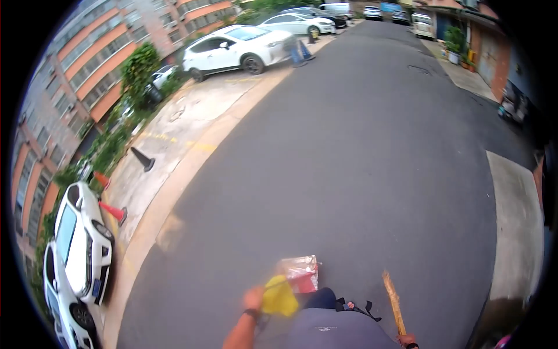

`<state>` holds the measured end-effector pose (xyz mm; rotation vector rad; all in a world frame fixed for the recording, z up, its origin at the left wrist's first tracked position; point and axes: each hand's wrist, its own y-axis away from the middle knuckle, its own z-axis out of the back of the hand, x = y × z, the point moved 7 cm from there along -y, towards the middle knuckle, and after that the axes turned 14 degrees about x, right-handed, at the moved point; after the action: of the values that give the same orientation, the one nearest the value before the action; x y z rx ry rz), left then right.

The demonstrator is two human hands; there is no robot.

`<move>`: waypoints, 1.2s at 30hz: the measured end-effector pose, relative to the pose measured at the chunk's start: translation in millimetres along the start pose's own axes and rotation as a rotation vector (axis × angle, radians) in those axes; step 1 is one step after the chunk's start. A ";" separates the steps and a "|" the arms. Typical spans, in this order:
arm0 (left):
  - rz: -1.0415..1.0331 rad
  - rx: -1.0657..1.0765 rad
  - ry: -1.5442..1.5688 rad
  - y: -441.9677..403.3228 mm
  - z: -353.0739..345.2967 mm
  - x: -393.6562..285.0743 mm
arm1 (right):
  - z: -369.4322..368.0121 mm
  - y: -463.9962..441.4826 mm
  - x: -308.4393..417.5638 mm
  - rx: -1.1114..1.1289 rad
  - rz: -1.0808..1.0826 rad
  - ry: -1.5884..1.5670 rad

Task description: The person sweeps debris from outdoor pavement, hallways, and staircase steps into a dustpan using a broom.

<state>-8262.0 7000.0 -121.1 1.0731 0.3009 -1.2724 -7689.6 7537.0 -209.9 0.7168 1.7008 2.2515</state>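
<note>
At the bottom of the view my left hand (pixel 254 298), blurred by motion and with a dark band at the wrist, is closed at the edge of a bright yellow, cloth-like or bag-like thing (pixel 280 298). Just beyond it is a red and clear, shiny thing (pixel 302 272) that looks like plastic; whether it joins the yellow one I cannot tell. My right hand (pixel 407 339), low at the right, is wrapped round a rough wooden stick (pixel 393 299), which points up and forward. The stick's lower end is hidden.
Grey asphalt (pixel 325 151) stretches ahead. White cars (pixel 241 52) (pixel 84 244) are parked along the left, with a black cone (pixel 143 159) and a red cone (pixel 114 213) nearby. A concrete strip (pixel 517 215) and potted plants (pixel 454 43) line the right.
</note>
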 end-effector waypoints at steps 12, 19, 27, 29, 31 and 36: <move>-0.058 0.079 -0.150 -192.4 -188.0 -177.2 | 127.0 -119.4 340.7 -0.032 0.028 0.182; 0.073 0.157 -0.222 -248.9 -252.3 -365.9 | 156.2 -150.2 519.5 0.038 -0.014 0.206; 0.109 0.036 -0.044 -358.3 -333.7 -476.3 | 277.4 -218.7 656.7 0.022 -0.052 0.164; 0.088 0.027 0.051 -375.7 -363.3 -490.9 | 325.7 -231.8 641.6 0.021 -0.105 0.108; 0.051 0.078 0.436 -363.6 -402.7 -617.1 | 358.2 -245.4 618.5 0.047 -0.183 0.016; -0.344 0.131 -0.113 -512.0 -491.4 -667.1 | 408.2 -290.8 698.8 0.132 -0.165 0.022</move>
<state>-8753.6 7840.4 -144.7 1.0855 0.3291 -1.6737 -8109.7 8287.0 -231.7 0.5570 1.8598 2.0600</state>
